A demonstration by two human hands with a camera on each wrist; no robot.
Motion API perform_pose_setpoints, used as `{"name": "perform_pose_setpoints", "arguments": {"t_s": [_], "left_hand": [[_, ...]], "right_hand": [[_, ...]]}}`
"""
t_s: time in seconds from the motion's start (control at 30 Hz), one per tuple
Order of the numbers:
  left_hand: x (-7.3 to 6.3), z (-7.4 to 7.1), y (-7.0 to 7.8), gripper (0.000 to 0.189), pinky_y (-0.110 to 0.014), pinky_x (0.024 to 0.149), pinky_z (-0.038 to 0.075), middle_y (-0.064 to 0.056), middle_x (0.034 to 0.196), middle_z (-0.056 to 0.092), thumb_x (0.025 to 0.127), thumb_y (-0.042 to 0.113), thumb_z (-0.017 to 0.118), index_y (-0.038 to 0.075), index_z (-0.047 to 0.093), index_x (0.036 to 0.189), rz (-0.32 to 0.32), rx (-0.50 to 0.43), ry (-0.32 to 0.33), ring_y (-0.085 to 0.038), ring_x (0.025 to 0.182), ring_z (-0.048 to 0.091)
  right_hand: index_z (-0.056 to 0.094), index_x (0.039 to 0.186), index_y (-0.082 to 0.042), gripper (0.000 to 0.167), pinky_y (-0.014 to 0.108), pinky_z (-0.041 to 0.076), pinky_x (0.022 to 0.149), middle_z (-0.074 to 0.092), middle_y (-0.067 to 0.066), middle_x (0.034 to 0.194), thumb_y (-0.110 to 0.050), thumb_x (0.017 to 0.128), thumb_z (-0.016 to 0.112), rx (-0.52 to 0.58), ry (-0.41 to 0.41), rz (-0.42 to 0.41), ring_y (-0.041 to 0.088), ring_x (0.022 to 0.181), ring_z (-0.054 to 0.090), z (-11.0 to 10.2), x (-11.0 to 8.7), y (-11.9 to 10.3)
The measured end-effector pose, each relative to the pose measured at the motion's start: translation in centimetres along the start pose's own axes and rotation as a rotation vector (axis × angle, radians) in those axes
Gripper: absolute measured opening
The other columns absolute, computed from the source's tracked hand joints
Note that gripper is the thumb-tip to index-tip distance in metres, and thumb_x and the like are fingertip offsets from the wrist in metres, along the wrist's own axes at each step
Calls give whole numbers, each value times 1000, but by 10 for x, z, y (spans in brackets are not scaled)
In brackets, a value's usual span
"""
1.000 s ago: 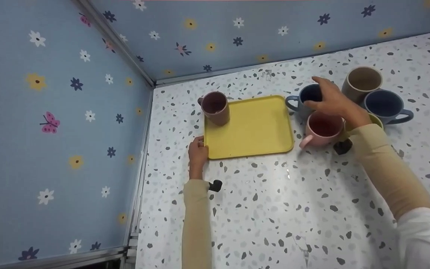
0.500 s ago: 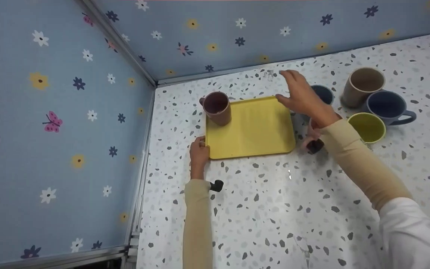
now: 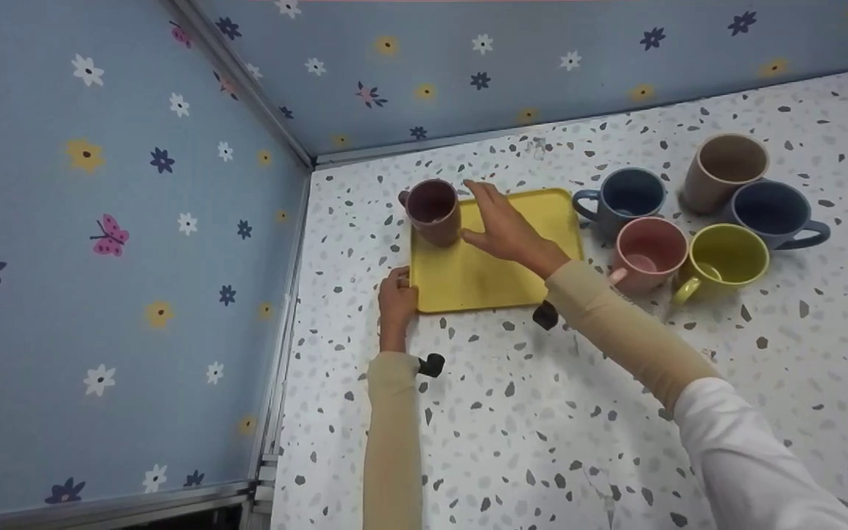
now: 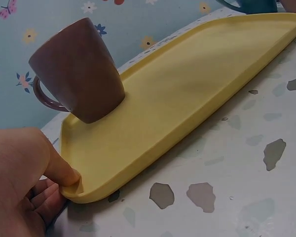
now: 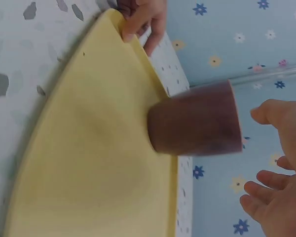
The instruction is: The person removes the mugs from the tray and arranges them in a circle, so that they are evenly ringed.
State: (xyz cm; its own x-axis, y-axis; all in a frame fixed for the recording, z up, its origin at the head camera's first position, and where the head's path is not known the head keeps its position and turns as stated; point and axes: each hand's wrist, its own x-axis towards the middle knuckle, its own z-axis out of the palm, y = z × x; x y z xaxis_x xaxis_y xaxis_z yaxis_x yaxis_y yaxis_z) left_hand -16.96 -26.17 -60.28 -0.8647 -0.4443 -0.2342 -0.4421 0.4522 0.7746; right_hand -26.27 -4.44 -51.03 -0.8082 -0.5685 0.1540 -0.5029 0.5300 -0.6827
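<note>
A yellow tray (image 3: 461, 283) lies on the speckled table, with a brown mug (image 3: 440, 221) upright at its far left corner, handle to the left. My left hand (image 3: 397, 300) grips the tray's near left corner; in the left wrist view its thumb (image 4: 64, 170) presses inside the rim while the other fingers go under the edge. Over the tray, my right hand (image 3: 505, 227) is spread beside the brown mug, fingers pointing to its rim. In the right wrist view a gap shows between that hand (image 5: 281, 168) and the mug (image 5: 197, 121).
Right of the tray several mugs stand close together: a blue mug (image 3: 626, 195), a pink mug (image 3: 648, 258), a yellow-green mug (image 3: 726, 258), a taupe mug (image 3: 722, 165) and a second blue mug (image 3: 774, 213). Flowered walls (image 3: 431, 73) rise behind and at left.
My right hand has moved left from above the cluster of mugs, across the tray, to the brown mug, holding nothing. The left hand keeps its grip on the tray corner.
</note>
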Motion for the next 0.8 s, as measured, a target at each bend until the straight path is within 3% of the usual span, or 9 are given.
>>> {"name": "perform_pose_setpoints", "arguments": {"t_s": [0.2, 0.4, 0.53, 0.8], "left_hand": [[-2, 0, 0, 40, -35, 81, 45, -11, 98, 59, 85, 1, 51, 8, 61, 124, 2, -3, 7, -23, 90, 53], [-1, 1, -1, 41, -33, 81, 44, -10, 100, 58, 85, 3, 50, 9, 61, 124, -13, -21, 9, -22, 91, 52], [-1, 2, -1, 42, -35, 84, 45, -13, 101, 61, 83, 1, 51, 9, 62, 122, 1, -6, 25, -24, 94, 56], [-2, 0, 3, 42, -37, 85, 45, -14, 101, 61, 83, 1, 50, 8, 62, 122, -1, 0, 24, -25, 94, 56]], "right_hand": [[19, 151, -5, 84, 40, 30, 112, 28, 17, 151, -32, 87, 68, 66, 28, 1, 26, 139, 31, 24, 13, -9], [11, 153, -6, 98, 39, 28, 114, 17, 16, 157, -37, 83, 72, 103, 3, 69, 27, 142, 26, 33, 31, -13], [7, 153, -5, 104, 40, 26, 115, 12, 18, 158, -39, 81, 74, 75, -31, 84, 30, 143, 23, 35, 42, -16], [3, 153, -8, 100, 40, 24, 115, 10, 15, 159, -34, 84, 71, 34, -102, 116, 29, 145, 17, 39, 55, -17]]}}
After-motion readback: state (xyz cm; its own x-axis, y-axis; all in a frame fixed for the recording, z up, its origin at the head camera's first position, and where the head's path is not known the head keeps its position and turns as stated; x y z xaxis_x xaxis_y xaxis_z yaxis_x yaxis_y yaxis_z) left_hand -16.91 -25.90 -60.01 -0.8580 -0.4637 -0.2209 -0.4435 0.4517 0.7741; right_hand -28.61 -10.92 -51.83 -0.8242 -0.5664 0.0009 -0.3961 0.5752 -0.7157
